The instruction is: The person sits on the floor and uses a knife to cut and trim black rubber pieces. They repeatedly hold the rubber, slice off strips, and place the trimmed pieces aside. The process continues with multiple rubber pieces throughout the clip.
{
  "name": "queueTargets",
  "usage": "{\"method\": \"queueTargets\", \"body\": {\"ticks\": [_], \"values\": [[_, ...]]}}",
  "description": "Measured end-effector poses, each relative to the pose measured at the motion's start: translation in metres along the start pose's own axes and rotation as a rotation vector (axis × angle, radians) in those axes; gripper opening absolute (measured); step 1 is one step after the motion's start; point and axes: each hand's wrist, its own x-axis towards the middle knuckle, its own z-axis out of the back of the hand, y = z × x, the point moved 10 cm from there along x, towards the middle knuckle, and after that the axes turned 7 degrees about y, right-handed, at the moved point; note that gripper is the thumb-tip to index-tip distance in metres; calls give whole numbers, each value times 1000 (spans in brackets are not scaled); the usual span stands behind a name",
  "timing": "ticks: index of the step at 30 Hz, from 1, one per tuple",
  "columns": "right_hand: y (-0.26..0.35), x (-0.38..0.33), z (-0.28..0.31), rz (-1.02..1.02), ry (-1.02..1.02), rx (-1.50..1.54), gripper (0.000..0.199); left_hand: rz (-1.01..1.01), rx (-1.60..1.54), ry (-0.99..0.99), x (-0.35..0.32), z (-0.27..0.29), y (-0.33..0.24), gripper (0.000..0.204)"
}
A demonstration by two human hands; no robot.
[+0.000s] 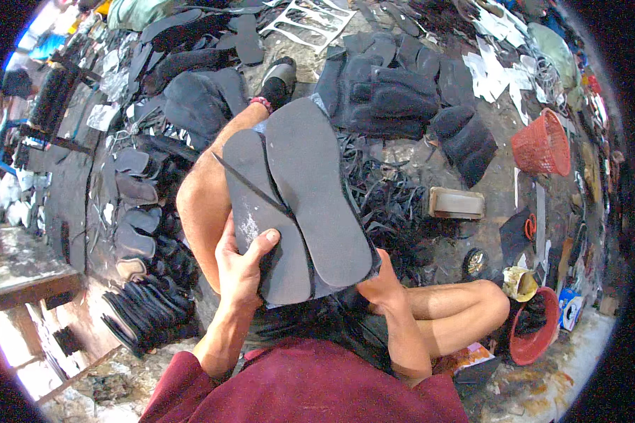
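Close in, a maroon shirt (310, 384) fills the near edge, and above the lap here are two dark grey sole-shaped pieces, held up side by side, their long edges meeting. The left hand (240, 271) has its thumb laid flat on the left piece (291, 262), gripping its outer side, the other fingers mostly hidden. The right hand (382, 285) is at the lower outer edge of the right piece (317, 190); its fingertips are tucked out of sight, so how tightly they close I cannot tell. A thin dark strip (252, 185) slants across the left piece, pale specks below it.

Just past the right piece, a tangled heap of black offcuts (384, 194) covers the floor (420, 156). Out toward the floor's right edge: a pale rectangular block (457, 204), orange-handled scissors (530, 225), a red tub (525, 354) nearer the right corner, a red mesh basket (542, 144) farther up. Along the left, a row of stacked black pieces (144, 317). And away at the far edge, moulded black sheets (384, 92) and a white cut-out frame (309, 22).
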Motion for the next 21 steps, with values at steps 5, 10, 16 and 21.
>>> {"method": "queueTargets", "body": {"ticks": [5, 10, 16, 21], "values": [[-75, 24, -59, -115, -129, 717, 44, 23, -29, 9, -1, -7, 1, 72], [-45, 69, -62, -24, -230, 511, 42, 9, -63, 9, -2, -8, 2, 71], [55, 85, 2, 43, -274, -123, 43, 19, 14, 152, -11, -21, 14, 71], [100, 13, -3, 227, -317, -234, 30, -125, -205, 159, 2, -32, -38, 46]]}}
